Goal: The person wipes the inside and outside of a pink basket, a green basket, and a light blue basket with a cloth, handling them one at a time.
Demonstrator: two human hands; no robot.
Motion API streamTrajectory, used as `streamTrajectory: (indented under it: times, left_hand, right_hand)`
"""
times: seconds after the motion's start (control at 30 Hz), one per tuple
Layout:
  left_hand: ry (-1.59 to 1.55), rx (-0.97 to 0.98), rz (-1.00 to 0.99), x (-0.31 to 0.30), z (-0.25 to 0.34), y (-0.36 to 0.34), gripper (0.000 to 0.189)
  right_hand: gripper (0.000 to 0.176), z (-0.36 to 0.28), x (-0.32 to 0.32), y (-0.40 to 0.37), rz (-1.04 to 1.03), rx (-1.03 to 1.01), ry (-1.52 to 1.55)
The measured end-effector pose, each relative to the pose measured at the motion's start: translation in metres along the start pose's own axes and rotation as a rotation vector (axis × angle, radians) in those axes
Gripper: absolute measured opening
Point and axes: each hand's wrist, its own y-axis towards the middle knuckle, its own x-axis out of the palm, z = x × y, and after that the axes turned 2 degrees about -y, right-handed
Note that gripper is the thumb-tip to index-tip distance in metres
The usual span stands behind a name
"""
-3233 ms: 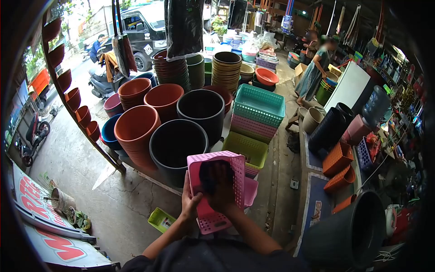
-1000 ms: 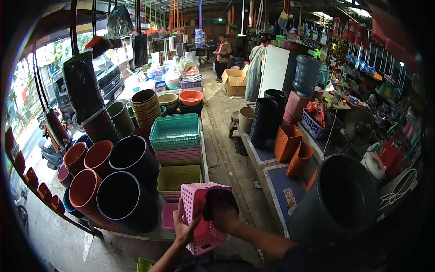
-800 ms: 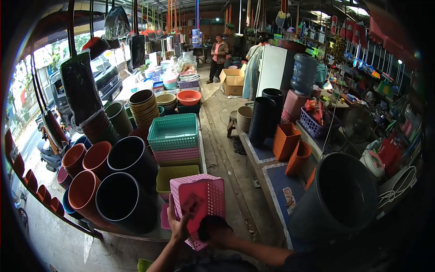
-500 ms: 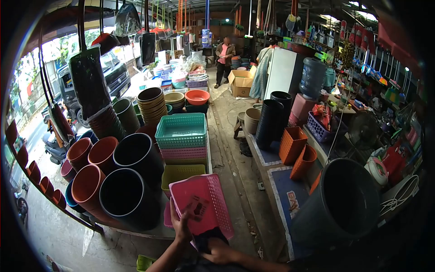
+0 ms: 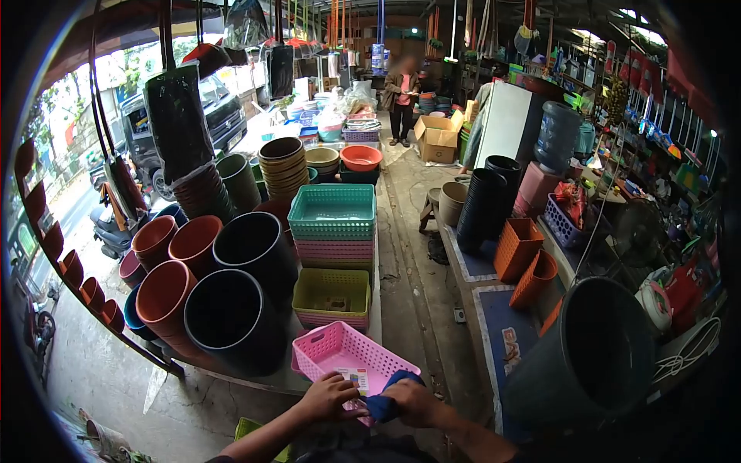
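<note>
A pink plastic basket [image 5: 324,345] with perforated walls is held in front of me, its open top facing up. A printed label lies inside near its close end. My left hand [image 5: 332,397] is closed at the near left edge of this basket, fingers bent over the rim. In my right hand [image 5: 417,403] is a bunched blue cloth [image 5: 395,378], pressed against the basket's near right corner. Just beyond stands a stack with an olive-green basket [image 5: 332,282] on top, and behind it a taller stack topped by a teal basket [image 5: 333,204].
Black tubs [image 5: 231,312] and terracotta-coloured pots [image 5: 166,292] crowd the left of the display. On the right stand a large dark bin [image 5: 540,370] and orange baskets [image 5: 519,251]. A person [image 5: 401,96] stands far down the aisle [image 5: 401,255], near a cardboard box [image 5: 438,139].
The pink basket has gone from tilted up to lying flatter, with its inside showing. My left hand has moved from its side to the near edge. The view has shifted left.
</note>
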Motion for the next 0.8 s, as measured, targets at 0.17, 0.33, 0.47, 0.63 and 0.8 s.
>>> streamTrajectory:
  times: [0.17,0.33,0.47,0.63,0.8]
  left_hand:
    - [-0.021,-0.056,0.254,0.006,-0.009,-0.002,0.033]
    - [-0.270,-0.458,0.591,0.004,0.007,0.004,0.041]
    - [-0.718,-0.472,0.742,0.021,0.016,0.006,0.046]
    - [-0.716,-0.433,0.758,0.005,0.027,-0.003,0.052]
    - [-0.639,-0.388,0.814,0.006,0.028,-0.007,0.054]
  right_hand:
    - [0.053,0.015,-0.026,0.006,0.182,0.100,0.368]
    - [0.074,-0.052,-0.061,0.016,0.408,0.112,0.238]
    - [0.086,-0.080,-0.027,0.023,0.103,0.093,0.031]
    - [0.084,-0.056,-0.034,0.020,0.226,0.205,0.006]
    - [0.065,-0.023,-0.044,0.010,0.298,0.804,1.039]
